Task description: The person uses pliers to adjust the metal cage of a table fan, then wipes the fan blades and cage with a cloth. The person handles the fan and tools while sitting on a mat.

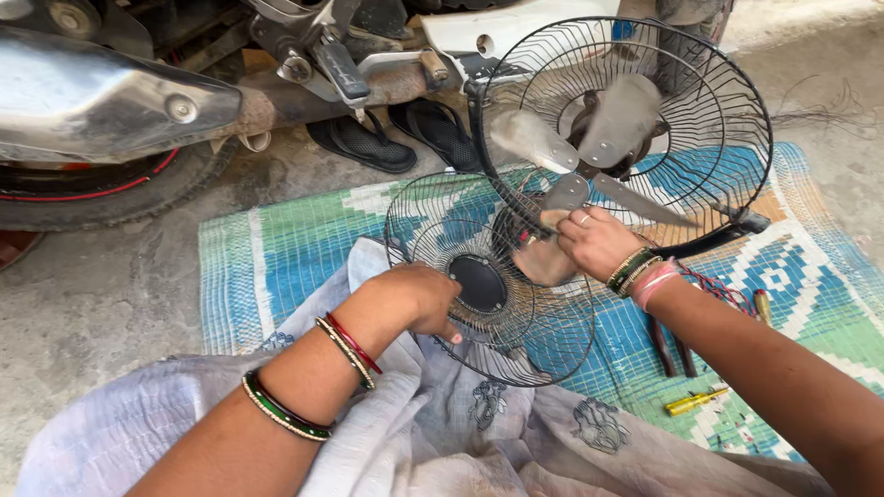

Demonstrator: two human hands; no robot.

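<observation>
A round black wire fan grille (552,342) with a black centre disc (479,283) stands tilted on a woven mat in front of me. My left hand (419,299) grips its near left rim, with bangles on that wrist. Behind it stands the fan's rear wire guard (727,120) with translucent grey blades (626,115) on the hub. My right hand (597,241) reaches between the two guards and holds the lowest grey blade (543,264) near the hub.
Black-handled pliers (668,348) and a yellow screwdriver (695,401) lie on the green and blue mat (276,248) at right. Pale cloth (442,433) covers my lap. A motorcycle's exhaust (92,101) and tyre (110,198) stand behind, with black sandals (364,143) beside them.
</observation>
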